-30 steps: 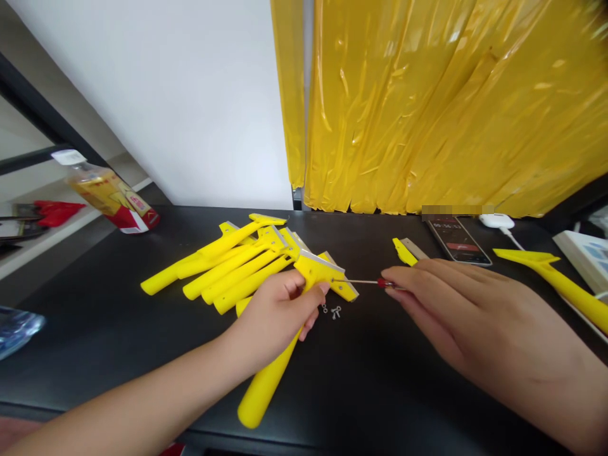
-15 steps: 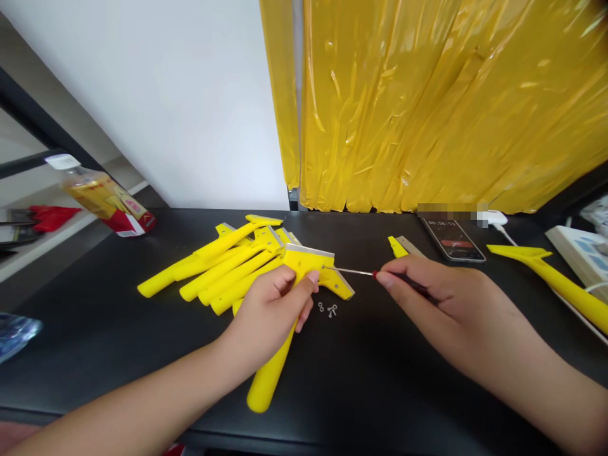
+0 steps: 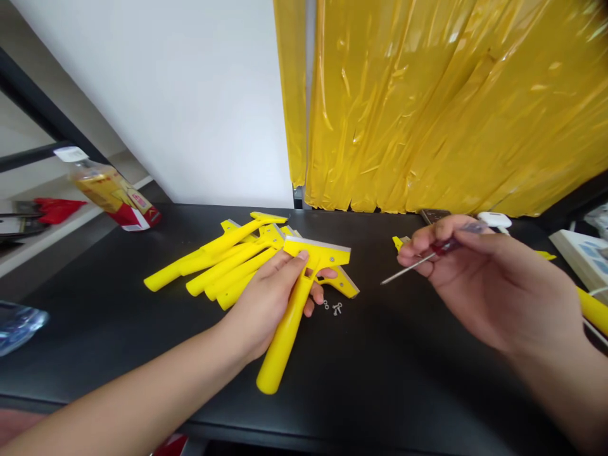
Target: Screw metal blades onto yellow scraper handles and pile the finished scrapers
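My left hand (image 3: pixel 266 304) is shut around a yellow plastic scraper (image 3: pixel 287 339), whose metal-edged head (image 3: pixel 316 252) points away from me. A pile of similar yellow scrapers (image 3: pixel 223 263) lies just left of that hand. My right hand (image 3: pixel 489 278) is raised above the table, pinching a thin screwdriver (image 3: pixel 444 247) with a red handle. Its steel shaft points left toward the held scraper, with a gap between them. Several tiny metal screws (image 3: pixel 332 308) lie on the table below the scraper head.
The black tabletop (image 3: pixel 380 386) holds a phone (image 3: pixel 434 215) mostly behind my right hand, a white charger (image 3: pixel 494 220), a power strip (image 3: pixel 577 259) and another yellow scraper (image 3: pixel 591 310). A plastic bottle (image 3: pixel 111 190) lies at back left. Yellow plastic sheeting (image 3: pixel 451 107) hangs behind.
My right hand has lifted the screwdriver off the scraper head and moved it right, and the screwdriver has turned in my fingers. My left hand has shifted its grip, with the scraper turned slightly.
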